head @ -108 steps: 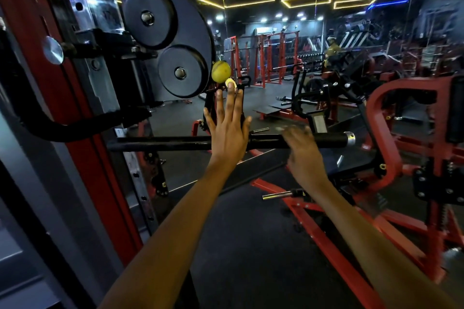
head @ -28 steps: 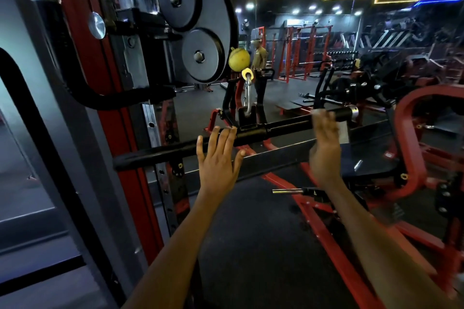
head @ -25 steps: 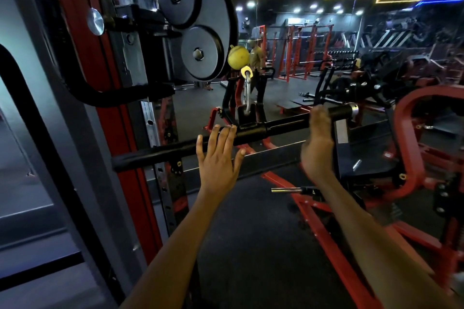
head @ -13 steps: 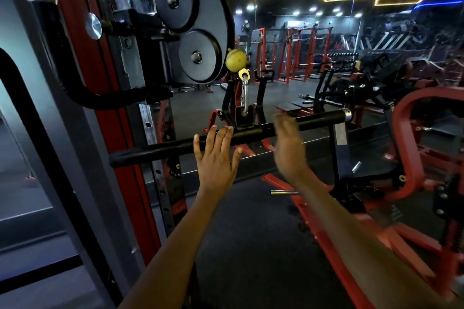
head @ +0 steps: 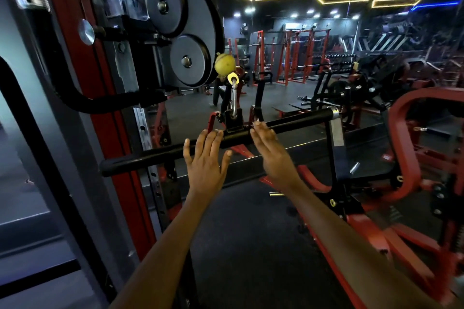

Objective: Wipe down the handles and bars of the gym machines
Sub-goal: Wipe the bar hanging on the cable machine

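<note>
A long black bar (head: 296,121) hangs from a silver carabiner (head: 234,103) under a yellow ball stop (head: 224,64), slanting up to the right. My left hand (head: 204,160) lies flat against the bar just left of its centre bracket, fingers straight. My right hand (head: 270,152) lies on the bar just right of the bracket, fingers extended along it. No cloth shows in either hand.
The cable tower's red upright (head: 100,108) and black pulley wheels (head: 185,30) stand close on the left, with a curved black handle (head: 82,100) sticking out. A red-framed machine (head: 406,148) crowds the right. Dark rubber floor (head: 246,246) lies below.
My right hand has slid left along the bar from its right end to beside the centre bracket. My left hand has stayed near the middle.
</note>
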`<state>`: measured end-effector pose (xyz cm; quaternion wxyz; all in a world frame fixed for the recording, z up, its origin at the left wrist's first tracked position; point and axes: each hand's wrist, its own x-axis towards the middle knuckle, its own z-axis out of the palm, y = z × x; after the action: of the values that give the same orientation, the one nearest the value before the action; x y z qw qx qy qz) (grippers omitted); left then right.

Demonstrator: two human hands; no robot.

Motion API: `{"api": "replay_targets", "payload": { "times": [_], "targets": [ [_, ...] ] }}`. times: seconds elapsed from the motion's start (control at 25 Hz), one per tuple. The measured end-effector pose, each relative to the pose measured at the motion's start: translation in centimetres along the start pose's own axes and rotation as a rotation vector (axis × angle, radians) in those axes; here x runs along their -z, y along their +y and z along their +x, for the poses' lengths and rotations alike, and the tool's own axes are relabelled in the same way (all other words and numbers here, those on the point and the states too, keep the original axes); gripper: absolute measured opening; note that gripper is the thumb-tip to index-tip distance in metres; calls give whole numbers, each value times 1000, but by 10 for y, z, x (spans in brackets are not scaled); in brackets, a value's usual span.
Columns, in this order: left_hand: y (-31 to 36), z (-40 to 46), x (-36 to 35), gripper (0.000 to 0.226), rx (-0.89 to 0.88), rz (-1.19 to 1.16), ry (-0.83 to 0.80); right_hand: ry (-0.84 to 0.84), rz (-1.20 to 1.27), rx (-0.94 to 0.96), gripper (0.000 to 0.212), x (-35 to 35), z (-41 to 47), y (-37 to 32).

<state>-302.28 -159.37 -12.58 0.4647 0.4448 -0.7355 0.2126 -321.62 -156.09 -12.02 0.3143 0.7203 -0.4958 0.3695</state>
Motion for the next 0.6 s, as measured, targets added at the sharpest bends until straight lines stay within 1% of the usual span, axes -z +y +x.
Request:
{"api": "replay_targets", "payload": {
  "times": [0.04,0.08,0.12,0.16,0.2,0.24,0.28,0.32,0.36,0.4,0.44,0.48,0.52,0.56,0.6],
  "targets": [
    [-1,0,0,57,-5,0,-5,42,-27,-51,65,5,-3,14],
    [0,0,1,57,-9,5,-8,109,14,-239,67,9,-6,24],
    [1,1,1,57,-11,16,-10,228,104,-499,65,14,-6,30],
    [2,2,1,57,-12,29,-12,362,178,-795,57,19,-5,38],
    [4,2,1,57,-11,41,-14,417,395,-1054,46,24,3,46],
    [6,3,1,56,-8,49,-16,278,605,-1307,37,39,17,50],
    [7,3,0,56,-5,53,-19,294,657,-1509,32,47,25,55],
    [8,3,-1,56,-2,57,-22,191,594,-1591,29,56,25,59],
    [8,3,-1,55,-1,62,-24,42,408,-1597,28,69,40,58],
    [8,2,-2,54,-1,69,-24,14,428,-1639,28,77,52,58],
    [9,1,-3,53,-2,76,-18,137,642,-1610,30,77,59,64],
    [10,1,-4,51,-1,82,-11,243,912,-1607,33,79,63,56],
    [11,0,-6,51,3,86,-4,352,1086,-1593,34,80,67,38],
    [11,-1,-6,51,9,89,3,402,1259,-1591,34,78,67,29],
    [11,-2,-7,51,14,92,10,375,1364,-1599,33,76,66,24]
  ]
}}
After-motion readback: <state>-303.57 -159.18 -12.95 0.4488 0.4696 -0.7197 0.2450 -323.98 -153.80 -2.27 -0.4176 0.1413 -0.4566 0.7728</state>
